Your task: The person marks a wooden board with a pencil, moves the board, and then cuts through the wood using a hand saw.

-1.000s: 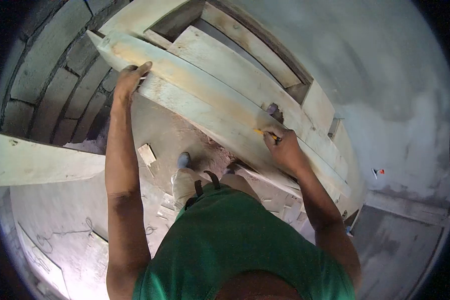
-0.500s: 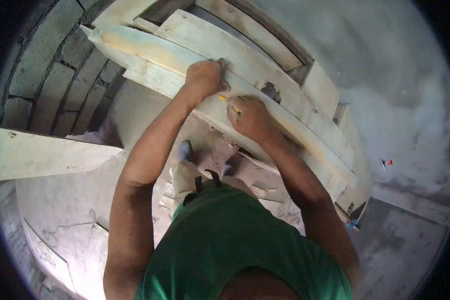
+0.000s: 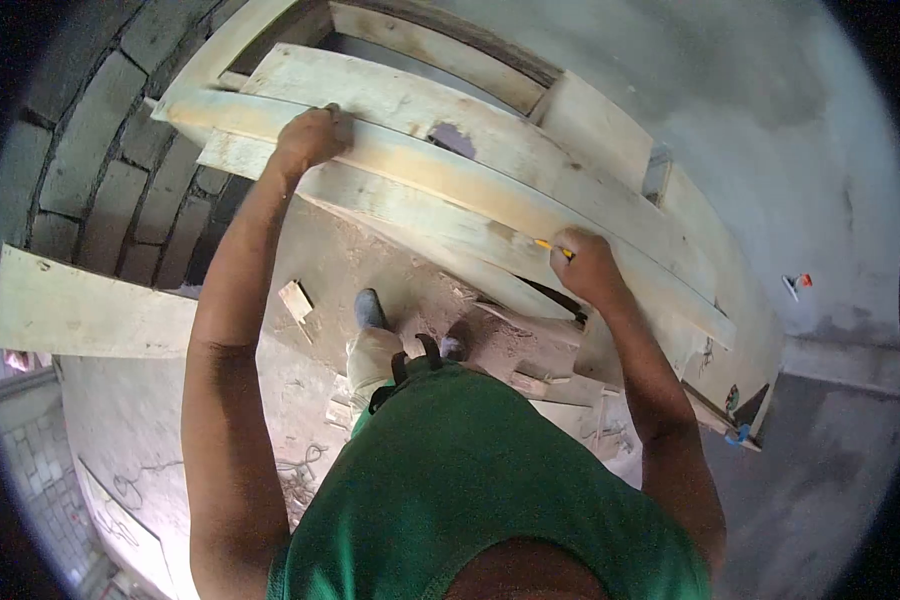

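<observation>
A long narrow wooden board [image 3: 440,185] with a yellowish stain lies slantwise over wider pale planks. Near its left end, my left hand [image 3: 312,138] is closed on its edge, with the fingertips partly hidden. Farther along to the right, my right hand [image 3: 587,266] grips a yellow pencil [image 3: 543,245], whose end sticks out to the left over the board. Behind the narrow board lies a pale plank [image 3: 370,90] with a ragged hole in it.
A block wall [image 3: 95,150] stands at the left, with a loose pale board [image 3: 95,305] below it. Wood scraps, including a small offcut [image 3: 295,298], lie on the dusty floor near my boot [image 3: 370,308]. A plastered wall [image 3: 750,120] rises at the right.
My hands, close together before, are now far apart. The left has gone left along the board, and the right has moved right and toward me with the pencil. The view has shifted slightly.
</observation>
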Motion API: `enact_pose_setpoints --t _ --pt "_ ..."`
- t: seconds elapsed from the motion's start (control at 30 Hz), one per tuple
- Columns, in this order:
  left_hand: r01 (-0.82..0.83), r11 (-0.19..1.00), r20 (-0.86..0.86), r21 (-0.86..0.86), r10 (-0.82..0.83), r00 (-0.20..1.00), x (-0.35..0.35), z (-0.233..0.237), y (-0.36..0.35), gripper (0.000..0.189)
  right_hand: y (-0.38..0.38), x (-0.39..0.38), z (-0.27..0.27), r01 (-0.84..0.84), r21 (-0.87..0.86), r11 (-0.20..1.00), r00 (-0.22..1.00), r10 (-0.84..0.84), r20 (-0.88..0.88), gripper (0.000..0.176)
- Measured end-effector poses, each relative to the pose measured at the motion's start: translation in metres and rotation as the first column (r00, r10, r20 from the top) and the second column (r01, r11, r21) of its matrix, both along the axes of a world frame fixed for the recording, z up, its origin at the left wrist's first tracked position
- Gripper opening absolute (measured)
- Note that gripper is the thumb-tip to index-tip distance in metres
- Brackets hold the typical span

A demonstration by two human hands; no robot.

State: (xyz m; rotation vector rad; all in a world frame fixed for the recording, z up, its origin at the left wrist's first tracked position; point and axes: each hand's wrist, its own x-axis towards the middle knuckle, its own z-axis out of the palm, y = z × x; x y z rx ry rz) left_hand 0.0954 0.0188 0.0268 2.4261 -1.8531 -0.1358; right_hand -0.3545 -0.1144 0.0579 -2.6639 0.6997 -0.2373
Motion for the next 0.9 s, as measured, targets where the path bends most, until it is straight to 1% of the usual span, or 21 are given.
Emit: enact_pose_setpoints --t 0.03,0.07,0.1,0.13,0.17,0.2,0.23,0.27,0.33,0.4,0.43,0.47,0.5,0.6,0.63,0.67,0.73,0.77,0.83,0.87,0.9 --pt "-0.139 0.990 -0.037 0.010 0.139 0.990 -0.012 0.009 0.000 0.042 -0.004 -0.010 0.001 0.010 -0.001 1.000 1.000 -0.010 0.009 0.011" --pt "-0.280 0.960 -0.074 0.025 0.281 0.957 -0.024 0.018 -0.001 0.041 -0.008 -0.015 0.003 0.069 0.109 0.992 0.986 -0.084 0.147 0.014" --pt "-0.274 0.961 -0.035 -0.044 0.273 0.961 -0.029 0.011 -0.001 0.043 -0.011 -0.016 0.006 0.103 0.226 0.969 0.948 -0.164 0.272 0.017" --pt "-0.280 0.959 -0.027 -0.043 0.279 0.960 -0.031 -0.004 -0.004 0.043 -0.012 -0.015 0.011 0.095 0.230 0.968 0.947 -0.159 0.278 0.017" --pt "-0.212 0.972 0.015 -0.101 0.214 0.977 -0.030 -0.022 -0.008 0.043 -0.010 -0.011 0.019 0.151 0.493 0.857 0.925 -0.299 0.236 0.018" --pt "-0.139 0.978 0.063 -0.156 0.150 0.987 -0.036 -0.020 -0.008 0.044 -0.009 -0.006 0.021 0.190 0.715 0.673 0.895 -0.418 0.156 0.018" --pt "-0.127 0.991 0.110 -0.033 0.130 0.985 -0.041 -0.019 -0.011 0.042 -0.007 0.001 0.020 0.177 0.718 0.673 0.896 -0.413 0.166 0.018" --pt "-0.133 0.991 0.120 -0.033 0.136 0.983 -0.042 -0.017 -0.009 0.042 -0.004 0.010 0.018 0.129 0.741 0.659 0.915 -0.366 0.167 0.018" --pt "-0.295 0.937 -0.063 -0.187 0.288 0.955 -0.044 -0.019 -0.001 0.036 0.006 0.033 0.013 0.077 0.764 0.640 0.935 -0.312 0.167 0.018" --pt "-0.255 0.955 -0.046 -0.153 0.251 0.967 -0.037 -0.028 -0.002 0.034 0.019 0.064 0.010 0.052 0.484 0.873 0.970 -0.159 0.183 0.020" --pt "-0.209 0.970 -0.030 -0.123 0.207 0.978 -0.030 -0.030 -0.005 0.033 0.025 0.081 0.006 0.044 0.481 0.876 0.972 -0.149 0.183 0.020" --pt "-0.166 0.982 -0.015 -0.093 0.165 0.986 -0.023 -0.033 -0.004 0.032 0.032 0.099 0.001 0.007 0.428 0.904 0.952 -0.136 0.273 0.021" --pt "-0.220 0.967 -0.080 -0.125 0.212 0.974 -0.025 -0.033 -0.001 0.033 0.038 0.117 -0.004 -0.029 0.373 0.927 0.926 -0.116 0.360 0.022" --pt "-0.353 0.933 -0.119 -0.070 0.344 0.932 -0.032 -0.025 -0.003 0.033 0.048 0.166 -0.015 -0.098 0.277 0.956 0.934 -0.007 0.357 0.021" --pt "-0.334 0.941 -0.113 -0.046 0.328 0.938 -0.040 -0.013 0.000 0.034 0.051 0.178 -0.016 -0.152 0.260 0.954 0.929 0.048 0.366 0.019" --pt "-0.345 0.938 -0.117 -0.045 0.338 0.934 -0.036 -0.017 0.001 0.034 0.053 0.188 -0.018 -0.161 0.260 0.952 0.930 0.058 0.363 0.019" --pt "-0.329 0.938 -0.137 -0.107 0.313 0.940 -0.038 -0.010 0.002 0.038 0.056 0.203 -0.023 -0.231 0.102 0.968 0.944 0.197 0.263 0.019" --pt "-0.408 0.910 -0.182 -0.073 0.390 0.903 -0.044 -0.008 0.003 0.043 0.056 0.207 -0.027 -0.234 0.102 0.967 0.945 0.201 0.259 0.019" --pt "-0.390 0.919 -0.181 -0.059 0.374 0.910 -0.046 -0.001 0.005 0.043 0.056 0.211 -0.030 -0.271 0.004 0.962 0.931 0.261 0.257 0.023" --pt "-0.368 0.929 -0.176 -0.046 0.355 0.918 -0.048 0.002 0.006 0.043 0.054 0.207 -0.031 -0.269 0.006 0.963 0.932 0.259 0.252 0.023" --pt "-0.363 0.931 -0.181 -0.043 0.350 0.919 -0.045 -0.005 0.004 0.043 0.058 0.197 -0.017 -0.213 -0.017 0.977 0.966 0.213 0.149 0.020"
